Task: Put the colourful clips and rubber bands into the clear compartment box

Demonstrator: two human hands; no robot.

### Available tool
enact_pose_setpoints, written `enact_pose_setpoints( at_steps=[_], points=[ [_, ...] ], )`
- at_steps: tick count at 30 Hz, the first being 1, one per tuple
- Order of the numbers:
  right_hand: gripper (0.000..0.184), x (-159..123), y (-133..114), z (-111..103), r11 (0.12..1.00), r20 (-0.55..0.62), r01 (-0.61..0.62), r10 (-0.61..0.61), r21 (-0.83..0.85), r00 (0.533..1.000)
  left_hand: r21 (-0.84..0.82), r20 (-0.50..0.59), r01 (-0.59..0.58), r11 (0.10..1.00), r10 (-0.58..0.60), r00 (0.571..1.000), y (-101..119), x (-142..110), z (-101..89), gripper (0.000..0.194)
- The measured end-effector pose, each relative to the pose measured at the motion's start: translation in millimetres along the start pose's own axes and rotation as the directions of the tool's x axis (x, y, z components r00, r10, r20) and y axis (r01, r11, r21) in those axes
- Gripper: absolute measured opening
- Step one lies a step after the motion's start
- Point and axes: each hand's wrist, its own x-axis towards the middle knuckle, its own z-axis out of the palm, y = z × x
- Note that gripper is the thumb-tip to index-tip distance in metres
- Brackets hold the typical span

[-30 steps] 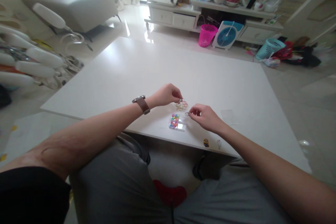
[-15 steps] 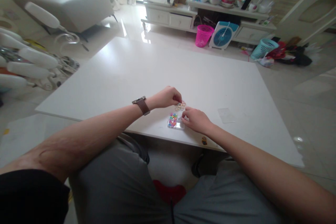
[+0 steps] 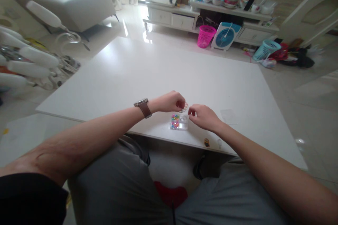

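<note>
A clear plastic compartment box [image 3: 183,126] stands near the table's front edge, with colourful beads [image 3: 174,121] in its left part. My left hand [image 3: 176,102], a watch [image 3: 143,107] on its wrist, is pinched just behind the box. Whatever its fingertips hold is too small to name. A small pile of pale loops [image 3: 186,107] lies partly hidden beside those fingers. To the right, my right hand [image 3: 202,116] has its fingers curled together by the box's right rear corner. I cannot make out what is in them.
On the white table [image 3: 163,66], a clear flat lid [image 3: 227,115] lies to the right. A small yellow-and-black figure [image 3: 206,142] and a small clear piece [image 3: 219,143] sit at the front edge. Beyond are a pink basket [image 3: 206,37] and a blue-white fan [image 3: 225,36].
My right hand has drawn back right from over the box, uncovering its right compartments. My left hand has come slightly nearer and to the right, covering more of the loops.
</note>
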Motion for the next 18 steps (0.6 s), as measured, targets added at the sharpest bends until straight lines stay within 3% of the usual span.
enact_pose_setpoints(
  at_steps=[6, 18],
  points=[
    [0.016, -1, 4, -10, 0.998, 0.024, -0.004, 0.002, 0.059, 1.000, 0.076, 0.079, -0.054, 0.996, 0.048, 0.996, 2, 4, 14.3, 0.020],
    [0.015, -6, -1, -18, 0.995, -0.008, 0.033, -0.032, 0.089, 0.999, 0.379, 0.148, -0.011, 0.925, -0.049, 0.988, 22, 5, 28.2, 0.018]
  ],
)
